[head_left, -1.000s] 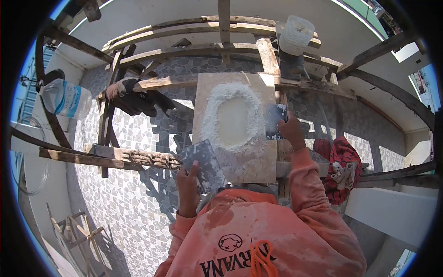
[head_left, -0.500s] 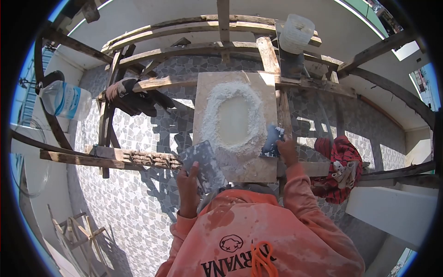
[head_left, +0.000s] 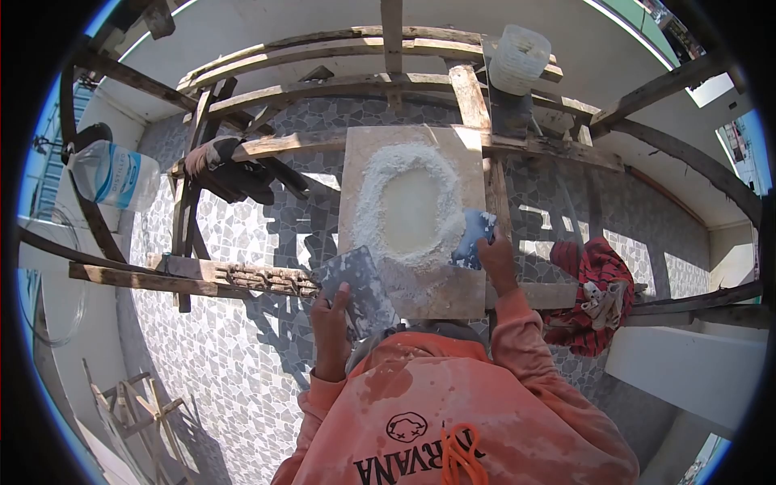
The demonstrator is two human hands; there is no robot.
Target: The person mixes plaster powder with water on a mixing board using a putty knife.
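Note:
A ring of white powder point(head_left: 372, 190) lies on a pale board point(head_left: 457, 145), with a pool of milky liquid point(head_left: 410, 212) in its middle. My right hand point(head_left: 497, 257) is closed on a putty knife point(head_left: 469, 241), whose bluish, powder-smeared blade sits against the ring's lower right side. Closed round the edge of a flat grey plastering plate point(head_left: 356, 287), my left hand point(head_left: 330, 323) is near the board's lower left corner. White residue speckles that plate.
Wooden beams point(head_left: 323, 85) frame the board. A clear plastic tub point(head_left: 519, 61) stands at the back right, and a plastic water bottle point(head_left: 121, 176) at the left. Dark cloth point(head_left: 230, 171) hangs over a beam; a red checked cloth point(head_left: 594, 295) lies at the right. Stone-patterned tiles point(head_left: 234, 339) cover the floor.
My right hand has moved the putty knife slightly up and left, bringing its blade against the powder ring. My left hand and the plate have hardly moved.

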